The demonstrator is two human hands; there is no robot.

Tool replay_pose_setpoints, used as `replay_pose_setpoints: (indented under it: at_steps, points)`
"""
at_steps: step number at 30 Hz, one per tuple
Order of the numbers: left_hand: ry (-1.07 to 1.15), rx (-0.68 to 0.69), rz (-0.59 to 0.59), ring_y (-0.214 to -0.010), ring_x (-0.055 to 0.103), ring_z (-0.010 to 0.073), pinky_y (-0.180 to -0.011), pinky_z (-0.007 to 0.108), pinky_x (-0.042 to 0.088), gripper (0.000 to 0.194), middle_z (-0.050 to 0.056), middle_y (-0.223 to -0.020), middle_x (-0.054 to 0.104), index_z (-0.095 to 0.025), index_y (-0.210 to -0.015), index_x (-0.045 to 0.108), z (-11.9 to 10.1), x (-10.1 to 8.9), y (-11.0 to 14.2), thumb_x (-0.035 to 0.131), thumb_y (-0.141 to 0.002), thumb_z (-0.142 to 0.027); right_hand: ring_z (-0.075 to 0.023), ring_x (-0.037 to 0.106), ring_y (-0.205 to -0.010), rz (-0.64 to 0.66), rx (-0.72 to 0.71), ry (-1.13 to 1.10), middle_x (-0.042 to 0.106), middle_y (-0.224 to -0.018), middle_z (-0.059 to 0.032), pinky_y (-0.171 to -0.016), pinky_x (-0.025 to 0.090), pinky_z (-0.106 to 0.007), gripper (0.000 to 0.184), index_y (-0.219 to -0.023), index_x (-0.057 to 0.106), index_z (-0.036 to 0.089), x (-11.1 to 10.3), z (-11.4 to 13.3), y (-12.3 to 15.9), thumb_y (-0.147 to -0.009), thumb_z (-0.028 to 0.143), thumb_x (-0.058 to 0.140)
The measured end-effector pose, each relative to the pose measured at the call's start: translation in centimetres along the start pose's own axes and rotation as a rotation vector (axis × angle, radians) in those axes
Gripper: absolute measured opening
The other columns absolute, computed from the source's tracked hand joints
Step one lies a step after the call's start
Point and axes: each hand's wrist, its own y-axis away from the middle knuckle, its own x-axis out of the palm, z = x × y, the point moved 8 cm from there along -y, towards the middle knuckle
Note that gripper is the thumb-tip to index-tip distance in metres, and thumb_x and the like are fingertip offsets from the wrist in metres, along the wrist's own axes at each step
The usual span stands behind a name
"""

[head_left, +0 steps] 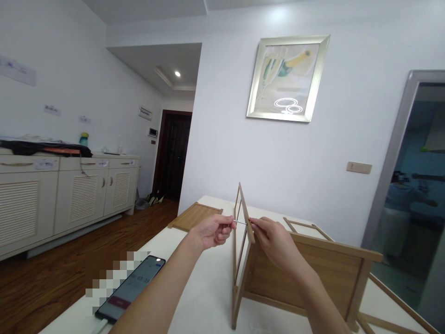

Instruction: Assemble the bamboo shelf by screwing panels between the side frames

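Observation:
My left hand (212, 230) is closed in a pinch on a thin metal rod (240, 222), maybe a small hex key, whose tip meets the upright wooden frame (245, 214). My right hand (274, 240) grips that frame's slat with closed fingers, right where the rod touches it. The frame stands at the left end of a partly built wooden cabinet (323, 273) lying on the white table (205, 297).
A flat wooden panel (193, 216) lies at the table's far left corner, another open frame (306, 226) behind the cabinet. A phone (131, 287) rests near the front left edge. White sideboard (69, 195) along the left wall, glass door (413, 204) at right.

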Motion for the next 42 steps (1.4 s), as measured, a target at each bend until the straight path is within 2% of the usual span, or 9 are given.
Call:
replay_pose_setpoints:
  at_steps: [3,10,15,18,21,25,34,42]
  points:
    - [0.001,0.004,0.010,-0.035,0.029,0.0013,-0.036,0.016,0.014,0.023,-0.008,-0.045,0.037,-0.010,-0.071,0.062,-0.1,0.1,0.1,0.068,-0.077,-0.032,-0.0183,0.058,-0.073,-0.002,-0.010,-0.020,0.067,-0.087,-0.0050,-0.066,0.040,-0.028,0.038,-0.110,0.069,0.024,0.0,0.0,0.0,-0.097,0.032,0.034]
    - [-0.009,0.017,-0.098,-0.033,0.027,-0.0005,-0.035,0.015,0.013,0.027,-0.011,-0.044,0.035,-0.009,-0.075,0.064,-0.3,-1.0,-0.1,0.077,-0.069,-0.033,-0.0186,0.059,-0.076,-0.009,-0.013,-0.034,0.068,-0.091,-0.0054,-0.068,0.041,-0.028,0.037,-0.110,0.069,0.024,0.1,-0.2,0.1,-0.097,0.031,0.035]
    - [-0.031,0.039,-0.190,-0.033,0.035,-0.0009,-0.033,0.012,0.018,0.029,-0.008,-0.047,0.047,-0.011,-0.070,0.061,-0.6,-1.7,0.1,0.082,-0.062,-0.028,-0.0192,0.061,-0.080,-0.009,-0.005,-0.033,0.070,-0.096,-0.0060,-0.071,0.041,-0.028,0.037,-0.110,0.069,0.024,-0.1,0.0,0.1,-0.097,0.030,0.035]
    - [-0.045,0.065,-0.218,-0.037,0.044,0.0009,-0.035,0.011,0.027,0.027,-0.005,-0.050,0.054,-0.012,-0.070,0.061,-1.0,-2.0,0.1,0.082,-0.063,-0.026,-0.0193,0.061,-0.081,-0.001,0.002,-0.019,0.070,-0.095,-0.0059,-0.071,0.041,-0.028,0.035,-0.110,0.069,0.024,-0.2,0.2,0.2,-0.097,0.028,0.036]
    - [-0.072,0.098,-0.222,-0.040,0.050,0.0034,-0.038,0.013,0.035,0.025,-0.001,-0.053,0.058,-0.009,-0.074,0.065,-1.4,-2.2,0.1,0.079,-0.068,-0.028,-0.0191,0.061,-0.078,0.003,0.008,-0.006,0.070,-0.093,-0.0058,-0.070,0.041,-0.028,0.035,-0.111,0.068,0.024,-0.4,0.3,0.2,-0.096,0.028,0.037]
    - [-0.160,0.122,-0.209,-0.041,0.053,0.0053,-0.037,0.015,0.036,0.031,0.003,-0.056,0.063,-0.007,-0.078,0.067,-1.7,-2.1,0.3,0.076,-0.073,-0.036,-0.0188,0.060,-0.078,0.002,0.014,-0.003,0.070,-0.093,-0.0062,-0.069,0.040,-0.028,0.036,-0.112,0.068,0.022,-0.4,0.2,0.2,-0.096,0.028,0.036]
    - [-0.279,0.124,-0.183,-0.046,0.057,0.0064,-0.042,0.016,0.040,0.032,0.007,-0.065,0.068,-0.005,-0.083,0.070,-2.5,-1.1,1.4,0.078,-0.067,-0.031,-0.0185,0.060,-0.078,-0.006,0.008,-0.010,0.069,-0.092,-0.0051,-0.072,0.040,-0.028,0.036,-0.113,0.068,0.023,-0.3,0.1,0.2,-0.095,0.026,0.037]
    - [-0.368,0.149,-0.188,-0.045,0.055,0.0067,-0.042,0.016,0.038,0.025,0.004,-0.058,0.065,-0.008,-0.077,0.069,-2.9,-0.4,1.9,0.078,-0.063,-0.028,-0.0179,0.060,-0.079,-0.006,0.007,-0.005,0.069,-0.094,-0.0051,-0.072,0.040,-0.028,0.039,-0.114,0.068,0.022,-0.3,-0.1,0.2,-0.093,0.018,0.036]
